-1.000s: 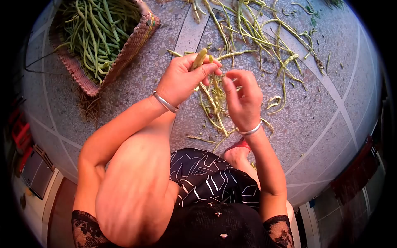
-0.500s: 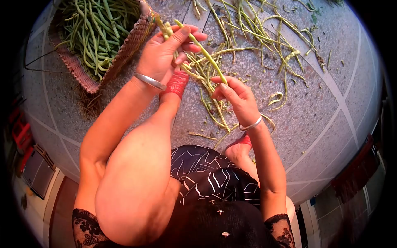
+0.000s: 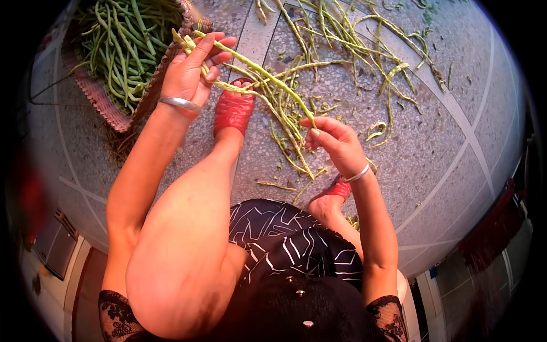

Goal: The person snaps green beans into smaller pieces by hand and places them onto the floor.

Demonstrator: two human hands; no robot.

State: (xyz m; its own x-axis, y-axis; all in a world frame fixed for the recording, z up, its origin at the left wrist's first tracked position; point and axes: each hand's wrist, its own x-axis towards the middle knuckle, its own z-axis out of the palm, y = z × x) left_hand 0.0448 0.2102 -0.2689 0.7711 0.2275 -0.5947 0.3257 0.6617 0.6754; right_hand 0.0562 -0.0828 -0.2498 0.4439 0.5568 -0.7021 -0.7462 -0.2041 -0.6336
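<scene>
A long green bean [image 3: 262, 69] stretches at a slant between my two hands. My left hand [image 3: 185, 71] grips its upper end between thumb and fingers, along with several other bean stalks [image 3: 183, 43] whose tips stick out above the thumb. One paler bean trails from under the left fingers toward the pile. With thumb and forefinger, my right hand [image 3: 336, 142] pinches the lower end of the long bean. Below it, a pile of loose yellowish-green beans [image 3: 290, 137] lies on the speckled floor between my feet.
A woven basket [image 3: 99, 105] full of green beans [image 3: 122, 51] stands at the upper left, close to my left hand. More beans [image 3: 364, 48] and scraps are strewn across the floor at the upper right. My red-shod feet [image 3: 233, 114] flank the pile.
My left hand has moved left toward the basket, and my right hand slightly right and down. More of the long bean now shows stretched between them.
</scene>
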